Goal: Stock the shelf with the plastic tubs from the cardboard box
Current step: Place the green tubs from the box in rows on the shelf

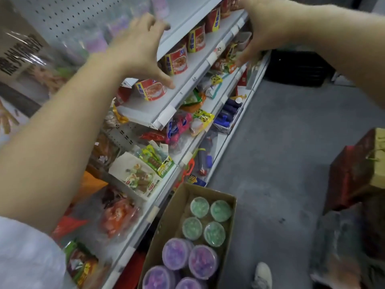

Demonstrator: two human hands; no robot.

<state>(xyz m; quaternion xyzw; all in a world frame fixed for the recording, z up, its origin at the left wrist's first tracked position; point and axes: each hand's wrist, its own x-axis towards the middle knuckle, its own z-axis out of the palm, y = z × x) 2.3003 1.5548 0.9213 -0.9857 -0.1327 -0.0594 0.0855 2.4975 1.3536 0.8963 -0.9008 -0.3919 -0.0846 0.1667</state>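
- Shelf (187,84): white metal w/ pegboard back; a row of red-and-yellow labelled cups (177,61) ran along its rear, script on them too blurred to read.
- My left hand (141,49): raised in front of the shelf, fingers spread and straight, gripping nothing; thumb tip lay just beside the nearest red cup.
- My right hand (264,28): further along the same shelf, fingers splayed, also holding nothing.
- Shelf edge: paper price tags, one w/ a handwritten "4" (219,49).
- Upper shelf, behind left hand: clear plastic tubs w/ purple contents (95,41), blurred.
- Cardboard box (227,197): brown, open-topped, on the floor against the shelf base, below both hands. Inside stood round clear-lidded tubs, green ones (208,220) at the far end, purple ones (187,259) nearer me.
- Lower shelves: crinkly snack packets (145,174), mixed colours, piled loosely; blue items (227,113) in a tray.
- Floor (281,142): grey, matte.
- Red bags (354,167) stood at right; black crate (295,67) far back.
- My white shoe (263,274) beside the box.
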